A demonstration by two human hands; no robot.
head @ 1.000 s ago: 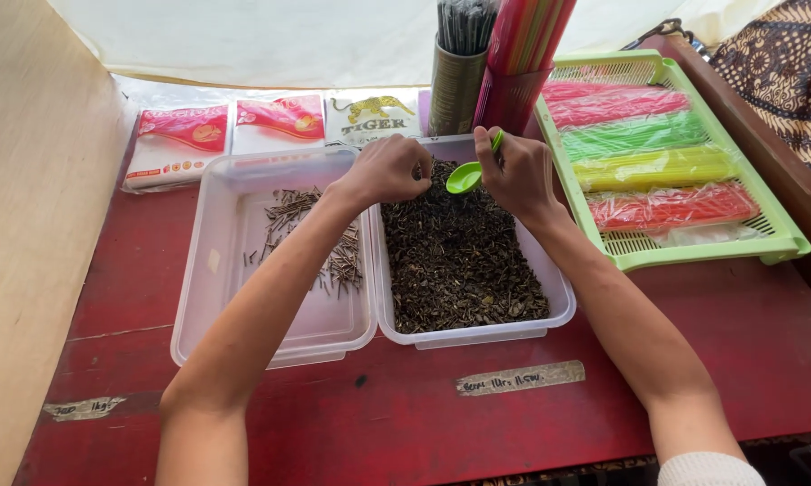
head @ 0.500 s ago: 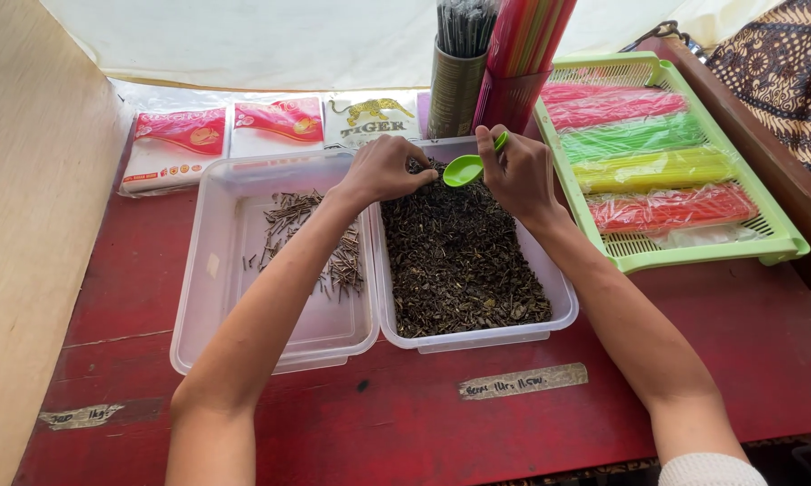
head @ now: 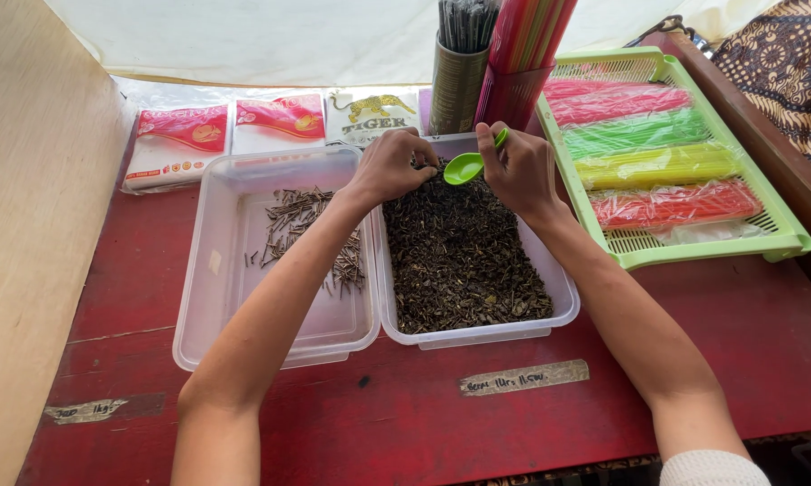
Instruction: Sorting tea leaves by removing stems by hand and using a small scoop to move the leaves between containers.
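Green plastic spoon (head: 465, 167), pinched in the right hand (head: 519, 171), hovers over the dark-leaf tub (head: 466, 261) on the red table (head: 423, 414), while the left hand (head: 393, 166), fingers curled, gathers leaves toward it.

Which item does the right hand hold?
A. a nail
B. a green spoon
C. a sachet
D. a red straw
B: the right hand pinches the handle of a green spoon over the tray of dark leaves.
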